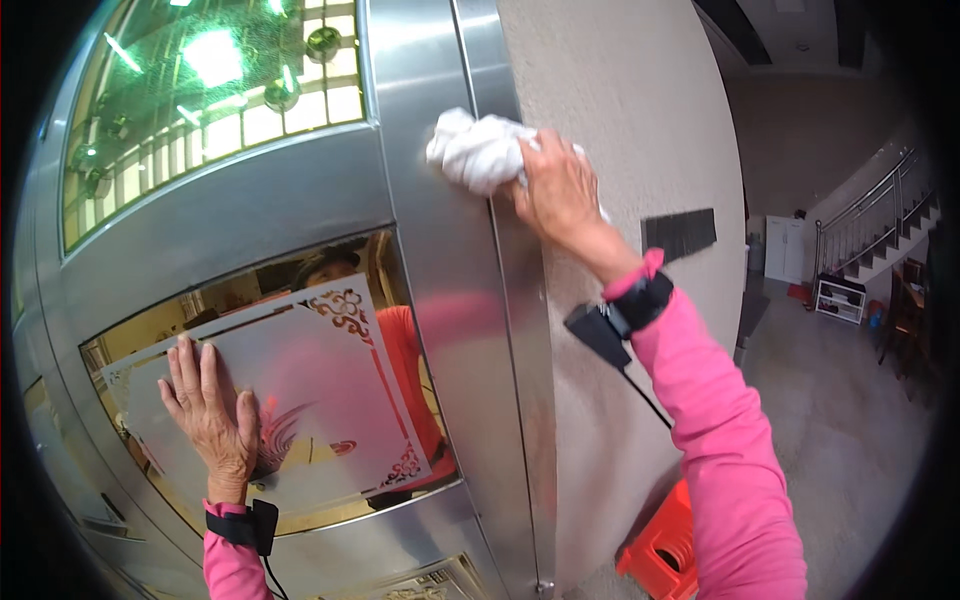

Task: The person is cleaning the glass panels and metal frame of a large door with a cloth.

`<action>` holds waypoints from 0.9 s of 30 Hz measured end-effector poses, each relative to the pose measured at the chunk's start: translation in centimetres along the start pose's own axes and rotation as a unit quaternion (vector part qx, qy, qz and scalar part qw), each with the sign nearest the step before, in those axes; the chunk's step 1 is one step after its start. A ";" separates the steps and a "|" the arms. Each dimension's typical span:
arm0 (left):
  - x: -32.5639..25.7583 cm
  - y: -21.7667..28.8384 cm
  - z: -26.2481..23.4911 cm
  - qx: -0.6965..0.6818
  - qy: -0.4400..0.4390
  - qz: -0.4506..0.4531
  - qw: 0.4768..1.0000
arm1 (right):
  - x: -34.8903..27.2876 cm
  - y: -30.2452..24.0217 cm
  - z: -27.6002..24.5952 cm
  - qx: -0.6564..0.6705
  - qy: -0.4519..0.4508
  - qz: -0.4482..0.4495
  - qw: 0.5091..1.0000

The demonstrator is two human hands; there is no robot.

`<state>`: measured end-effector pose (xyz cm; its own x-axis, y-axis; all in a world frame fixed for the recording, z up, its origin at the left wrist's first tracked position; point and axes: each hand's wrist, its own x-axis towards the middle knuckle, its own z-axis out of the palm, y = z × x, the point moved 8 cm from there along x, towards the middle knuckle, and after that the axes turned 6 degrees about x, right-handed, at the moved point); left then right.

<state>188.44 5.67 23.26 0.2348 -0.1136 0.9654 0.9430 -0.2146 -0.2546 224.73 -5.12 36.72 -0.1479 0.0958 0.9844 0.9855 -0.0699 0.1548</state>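
Note:
A bunched white cloth is gripped in my right hand and pressed against the steel door frame, high up near its right edge. My left hand lies flat, fingers spread, on a frosted decorative panel set in the metal door. The panel has a cut-out corner pattern and a mirror-like gold border that reflects a person in orange. Above it is a green-tinted glass pane with bright reflections. Both wrists wear black straps with small devices and cables.
Right of the door is a beige wall with a dark grey patch. Below stands a red plastic stool. Farther right are a staircase with a metal railing, a white cabinet, a small white shelf and wooden chairs.

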 end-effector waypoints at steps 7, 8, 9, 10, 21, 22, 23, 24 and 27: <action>0.1 0.2 0.1 0.000 -0.030 -0.006 1.000 | 15.1 2.5 0.6 -0.072 0.020 0.102 0.992; 0.1 0.1 0.0 0.005 -0.029 -0.010 0.999 | 16.6 2.4 0.9 -0.043 0.038 0.128 0.990; 0.1 0.1 0.0 0.001 -0.029 -0.009 1.000 | 17.3 2.2 1.3 -0.013 0.055 0.153 0.987; 0.1 0.0 -0.1 -0.005 -0.028 -0.007 1.000 | 17.6 1.8 1.8 -0.008 0.055 0.149 0.987; -0.1 -0.5 -0.9 -0.013 -0.017 -0.012 1.000 | 3.8 -6.0 2.0 0.080 0.013 -0.110 0.991; -0.1 -0.1 0.3 -0.019 -0.033 -0.009 0.999 | 2.0 -6.4 2.9 0.081 -0.007 -0.131 0.988; -0.1 0.3 1.1 -0.026 -0.025 -0.008 0.999 | 0.0 -6.5 3.7 0.086 -0.013 -0.140 0.986; -0.2 0.2 1.2 -0.028 -0.015 -0.009 0.999 | -1.8 -7.5 3.6 0.093 -0.008 -0.156 0.983; 0.0 0.0 0.7 -0.025 -0.018 -0.013 0.999 | -6.3 -10.4 3.0 0.110 0.010 -0.186 0.976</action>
<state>188.55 6.33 23.26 0.2189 -0.0725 0.9730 0.9362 -0.2655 -0.2304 215.65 -2.03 28.61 -0.4984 0.0543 0.8652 0.8571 0.1808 0.4824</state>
